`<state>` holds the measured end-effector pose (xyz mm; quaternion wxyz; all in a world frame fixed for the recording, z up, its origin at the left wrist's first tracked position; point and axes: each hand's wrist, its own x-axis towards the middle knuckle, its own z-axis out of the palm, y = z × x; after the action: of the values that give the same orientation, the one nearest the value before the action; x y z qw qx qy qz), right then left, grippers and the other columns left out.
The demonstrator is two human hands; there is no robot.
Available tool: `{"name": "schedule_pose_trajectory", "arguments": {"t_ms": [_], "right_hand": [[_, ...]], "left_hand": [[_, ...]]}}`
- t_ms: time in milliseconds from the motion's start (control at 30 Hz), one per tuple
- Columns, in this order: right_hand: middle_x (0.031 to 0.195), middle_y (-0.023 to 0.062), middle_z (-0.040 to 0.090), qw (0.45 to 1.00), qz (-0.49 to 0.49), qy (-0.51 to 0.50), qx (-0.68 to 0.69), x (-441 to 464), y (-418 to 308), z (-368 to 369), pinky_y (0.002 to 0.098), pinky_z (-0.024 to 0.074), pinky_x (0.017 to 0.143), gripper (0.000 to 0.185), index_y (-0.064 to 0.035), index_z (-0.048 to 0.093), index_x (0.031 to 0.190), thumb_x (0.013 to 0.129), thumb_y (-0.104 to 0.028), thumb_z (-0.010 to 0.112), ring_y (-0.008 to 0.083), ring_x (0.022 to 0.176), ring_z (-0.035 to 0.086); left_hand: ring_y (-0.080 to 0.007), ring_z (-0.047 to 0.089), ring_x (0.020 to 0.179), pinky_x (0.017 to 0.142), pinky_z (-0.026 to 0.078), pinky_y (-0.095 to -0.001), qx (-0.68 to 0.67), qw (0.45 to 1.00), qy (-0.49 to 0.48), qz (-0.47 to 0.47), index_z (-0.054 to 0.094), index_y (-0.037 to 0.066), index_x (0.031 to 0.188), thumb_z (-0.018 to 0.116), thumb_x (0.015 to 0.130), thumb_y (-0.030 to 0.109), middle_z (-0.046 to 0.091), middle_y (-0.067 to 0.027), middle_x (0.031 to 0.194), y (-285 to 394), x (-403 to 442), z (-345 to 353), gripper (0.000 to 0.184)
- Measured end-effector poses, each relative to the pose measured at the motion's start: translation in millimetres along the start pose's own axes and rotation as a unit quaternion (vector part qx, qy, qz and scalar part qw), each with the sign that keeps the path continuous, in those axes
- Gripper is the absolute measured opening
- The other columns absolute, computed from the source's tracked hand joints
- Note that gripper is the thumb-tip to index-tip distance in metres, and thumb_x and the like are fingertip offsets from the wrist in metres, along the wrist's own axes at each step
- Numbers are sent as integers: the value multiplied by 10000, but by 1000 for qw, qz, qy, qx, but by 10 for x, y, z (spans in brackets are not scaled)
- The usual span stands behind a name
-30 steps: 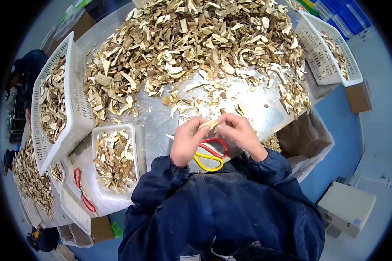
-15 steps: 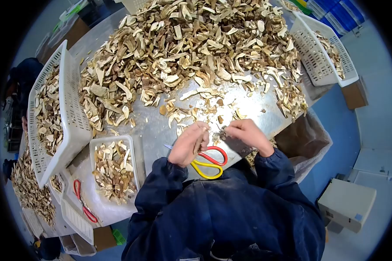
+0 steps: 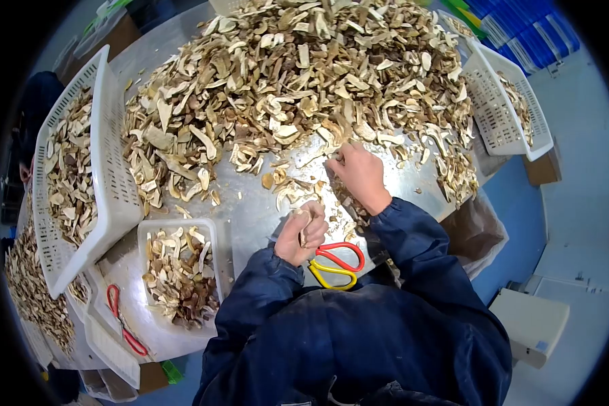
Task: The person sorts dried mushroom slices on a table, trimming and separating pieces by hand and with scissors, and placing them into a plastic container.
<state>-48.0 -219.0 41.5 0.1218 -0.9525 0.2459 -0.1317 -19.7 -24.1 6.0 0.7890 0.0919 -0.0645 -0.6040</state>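
Observation:
My left hand (image 3: 303,233) is closed in a loose fist above the metal table, with a pale edge of a dried mushroom slice showing between its fingers. My right hand (image 3: 363,177) reaches to the front edge of the large pile of dried mushroom slices (image 3: 298,74). Its fingers are pinched together over loose bits; what they hold is hidden. Scissors with one red and one yellow handle (image 3: 337,269) lie by my body, just right of the left wrist. At left, a clear plastic tub (image 3: 214,260) holds mushroom slices, darker ones at its near end.
A white perforated basket (image 3: 118,162) of slices stands tilted at left, another white basket (image 3: 497,101) at right. Red-handled scissors (image 3: 124,321) lie near the left edge. A lined bin (image 3: 484,237) stands below the table's right edge. Another person's dark sleeve (image 3: 39,101) shows far left.
My right hand has moved forward to the pile's edge. The left hand has curled further closed and shifted slightly right. Darker slices now show in the tub. The view has shifted slightly.

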Motion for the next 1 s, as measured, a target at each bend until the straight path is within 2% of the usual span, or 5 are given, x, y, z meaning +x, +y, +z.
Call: {"name": "schedule_pose_trajectory", "arguments": {"t_ms": [333, 467, 733, 933, 1000], "right_hand": [[744, 119, 559, 966, 37, -150, 206, -238, 151, -221, 404, 463, 607, 127, -53, 605, 824, 777, -165, 643, 334, 649, 576], [749, 115, 564, 998, -6, 10, 58, -108, 63, -7, 387, 475, 581, 178, -55, 576, 780, 774, -213, 657, 315, 667, 595], [713, 124, 583, 997, -50, 48, 19, -13, 40, 107, 356, 473, 543, 171, -22, 583, 749, 778, -178, 647, 296, 629, 601], [640, 73, 611, 911, 125, -79, 384, -303, 93, -233, 248, 428, 546, 129, -5, 638, 777, 795, -132, 622, 112, 573, 543], [651, 39, 614, 932, 77, -100, 339, -455, -74, -444, 233, 432, 570, 136, 19, 639, 794, 796, -117, 633, 79, 602, 538]], "left_hand": [[-62, 339, 586, 473, 292, -177, -41, 999, 20, -3, 469, 72, 1025, 515, 928, 281, 395, 16, 726, 6, 16, -29, 235], [-64, 341, 588, 473, 293, -182, -45, 999, 8, -8, 472, 80, 1027, 517, 926, 271, 401, 14, 736, -6, 34, -53, 221], [-66, 323, 598, 475, 274, -182, -26, 999, 22, -6, 476, 84, 1027, 509, 930, 261, 382, 16, 738, -5, 27, -35, 204], [-185, 485, 1100, 896, 440, -310, 10, 987, 150, 46, 398, 93, 1263, 484, 929, 144, 497, -83, 1187, -36, 108, 93, 349], [-243, 378, 1280, 1055, 336, -391, 5, 993, 107, 52, 310, 85, 1358, 473, 928, 104, 378, -131, 1387, -22, 98, 71, 461]]}}
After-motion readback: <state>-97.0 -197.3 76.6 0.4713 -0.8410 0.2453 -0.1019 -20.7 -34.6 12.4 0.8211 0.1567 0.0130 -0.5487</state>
